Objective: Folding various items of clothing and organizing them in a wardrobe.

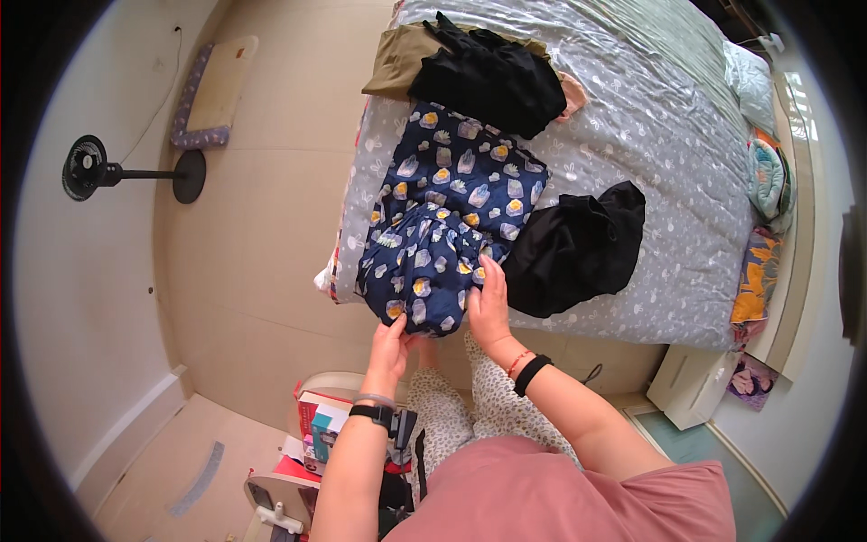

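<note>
A navy garment (442, 217) printed with pale and yellow shapes lies on the bed, its lower part folded up over itself and gathered in creases. My left hand (388, 350) pinches the near left edge of this garment, at the side of the bed. Along its near right edge rests my right hand (489, 307), fingers stretched out against the cloth. Just right of that hand lies a crumpled black garment (582, 248). Beyond the navy cloth, another black garment (492, 77) sits on top of a khaki one (395, 63).
The bed (673, 226) has a grey patterned sheet, with pillows and folded cloths along its right side. A black fan (135, 172) and a padded board (221, 86) are on the floor at left. Boxes (321, 420) stand beside my left forearm. A white cabinet (691, 384) is at right.
</note>
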A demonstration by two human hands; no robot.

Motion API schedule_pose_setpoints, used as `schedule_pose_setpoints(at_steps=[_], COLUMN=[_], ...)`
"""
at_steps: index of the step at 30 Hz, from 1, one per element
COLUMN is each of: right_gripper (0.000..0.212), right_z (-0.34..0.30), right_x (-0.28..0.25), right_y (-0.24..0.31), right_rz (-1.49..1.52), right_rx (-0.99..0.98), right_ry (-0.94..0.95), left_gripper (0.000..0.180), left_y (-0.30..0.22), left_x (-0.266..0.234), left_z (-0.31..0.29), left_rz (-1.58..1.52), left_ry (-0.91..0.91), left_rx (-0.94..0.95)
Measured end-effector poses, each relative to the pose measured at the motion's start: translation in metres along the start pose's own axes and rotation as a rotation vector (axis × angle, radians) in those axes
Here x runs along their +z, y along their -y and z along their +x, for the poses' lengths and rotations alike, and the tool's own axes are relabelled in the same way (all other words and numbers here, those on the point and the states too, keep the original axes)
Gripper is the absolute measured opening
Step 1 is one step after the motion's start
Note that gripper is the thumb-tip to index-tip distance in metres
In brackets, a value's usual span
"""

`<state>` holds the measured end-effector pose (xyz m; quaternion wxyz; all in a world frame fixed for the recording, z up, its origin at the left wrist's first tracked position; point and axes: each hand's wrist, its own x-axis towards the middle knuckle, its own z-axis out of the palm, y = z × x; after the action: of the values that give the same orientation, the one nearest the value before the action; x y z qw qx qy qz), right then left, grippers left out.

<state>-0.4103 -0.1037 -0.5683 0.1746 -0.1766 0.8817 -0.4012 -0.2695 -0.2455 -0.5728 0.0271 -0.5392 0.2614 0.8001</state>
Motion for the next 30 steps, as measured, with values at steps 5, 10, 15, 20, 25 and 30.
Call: schedule_pose_setpoints(at_steps=[5, 10, 15, 20, 25, 30], right_gripper=[0.063, 0.043, 0.043, 0.051, 0.075, 0.047], right_z=[-0.016, -0.012, 0.044, 0.097, 0.106, 0.123], right_x=[-0.017, 0.006, 0.015, -0.003, 0.005, 0.004], right_y=[-0.019, -0.007, -0.056, -0.070, -0.077, -0.068], right_rz=[-0.416, 0.055, 0.306, -0.052, 0.695, 0.615], right_rx=[-0.354, -0.221, 0.456, 0.637, 0.844, 0.691], right_ry=[0.431, 0.255, -0.117, -0.290, -0.228, -0.177], left_gripper=[0.026, 0.027, 0.027, 0.025, 0.021, 0.021], left_y=[-0.014, -0.039, -0.078, -0.051, -0.013, -0.003], left_x=[0.014, 0.067, 0.124, 0.083, 0.046, 0.049], left_z=[-0.032, -0.061, -0.050, -0.033, -0.034, -0.030], left_rz=[0.063, 0.229, 0.242, 0.243, 0.300, 0.254], left_ry=[-0.078, -0.130, 0.205, 0.039, -0.057, -0.091], left_rx=[0.059, 0.219, 0.386, 0.220, -0.009, -0.015])
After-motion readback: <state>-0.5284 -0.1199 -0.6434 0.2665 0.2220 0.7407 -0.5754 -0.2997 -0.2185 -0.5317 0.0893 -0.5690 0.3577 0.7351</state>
